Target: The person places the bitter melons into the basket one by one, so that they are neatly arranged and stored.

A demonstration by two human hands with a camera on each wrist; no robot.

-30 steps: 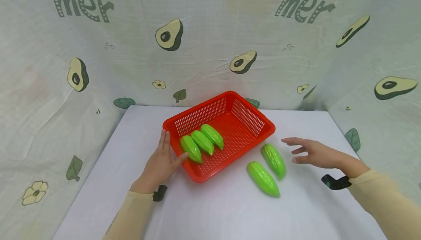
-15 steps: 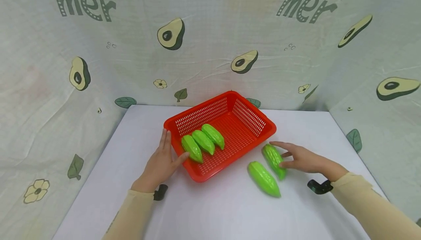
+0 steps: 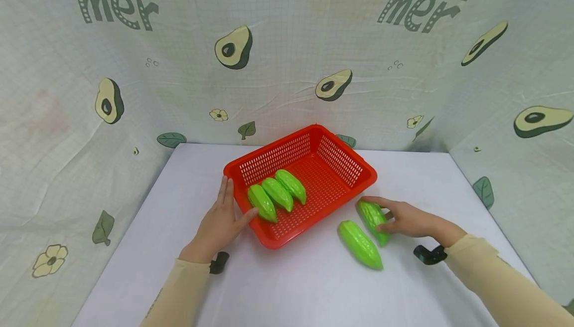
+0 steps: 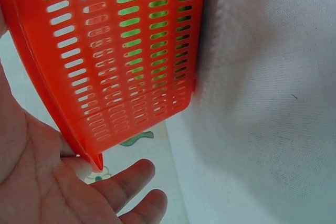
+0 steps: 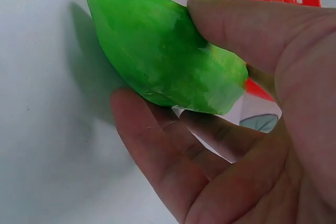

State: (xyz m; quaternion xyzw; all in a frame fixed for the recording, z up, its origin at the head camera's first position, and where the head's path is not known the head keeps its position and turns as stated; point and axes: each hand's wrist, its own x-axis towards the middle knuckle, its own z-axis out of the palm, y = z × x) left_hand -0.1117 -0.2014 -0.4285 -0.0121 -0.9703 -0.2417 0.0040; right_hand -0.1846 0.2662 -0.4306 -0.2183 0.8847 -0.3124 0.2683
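My right hand [image 3: 410,219] holds a glossy green ribbed fruit [image 3: 371,214], pointed at one end, right of the basket. In the right wrist view the thumb lies on one side of this fruit [image 5: 157,45] and the fingers on the other. My left hand [image 3: 216,230] rests at the near left corner of a red plastic basket [image 3: 334,171], its fingers straight along the outside and its thumb over the rim. In the left wrist view the hand [image 4: 47,182] touches the rim. Three similar green fruits [image 3: 276,193] lie side by side inside.
Another green fruit [image 3: 360,245] lies on the white table [image 3: 287,287], left of the held one and in front of the basket. A pale cloth printed with avocados and leaves [image 3: 278,43] hangs behind the table and along both sides.
My right hand has moved left onto the upper loose fruit, and its thumb and fingers have closed around it. My left hand and the basket have stayed in place.
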